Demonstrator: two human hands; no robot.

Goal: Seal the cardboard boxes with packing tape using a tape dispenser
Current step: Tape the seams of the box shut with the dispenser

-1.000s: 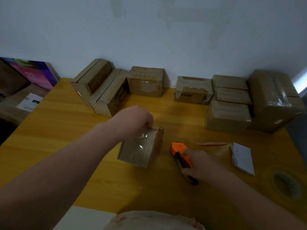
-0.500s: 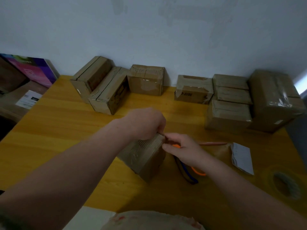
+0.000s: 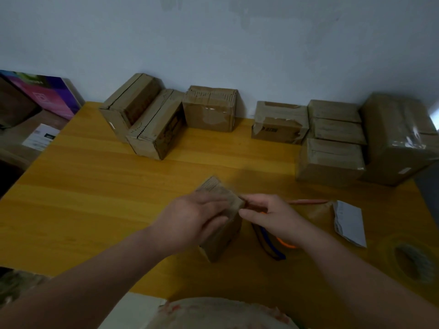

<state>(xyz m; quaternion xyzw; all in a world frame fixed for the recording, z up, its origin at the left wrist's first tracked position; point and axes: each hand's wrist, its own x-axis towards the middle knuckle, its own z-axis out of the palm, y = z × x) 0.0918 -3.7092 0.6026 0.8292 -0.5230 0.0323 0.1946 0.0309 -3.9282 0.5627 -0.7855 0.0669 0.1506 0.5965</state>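
A small cardboard box (image 3: pixel 222 238) stands on the yellow table (image 3: pixel 95 186) in the middle of the head view, turned with one corner toward me. My left hand (image 3: pixel 194 222) lies over its top and left side and grips it, thumb at the front face. My right hand (image 3: pixel 270 217) pinches the box's upper right corner between thumb and forefinger. The orange and blue tape dispenser (image 3: pixel 273 248) lies on the table under my right wrist, with no hand on it and partly hidden.
Several cardboard boxes line the back wall, from the left group (image 3: pixel 145 119) to a taped stack at the right (image 3: pixel 332 148). A tape roll (image 3: pixel 413 260), a white paper (image 3: pixel 349 224) and a pink pen (image 3: pixel 306 201) lie at the right.
My right hand let go of the tape dispenser and went up to the box's corner. My left hand turned the box and shifted over its top.
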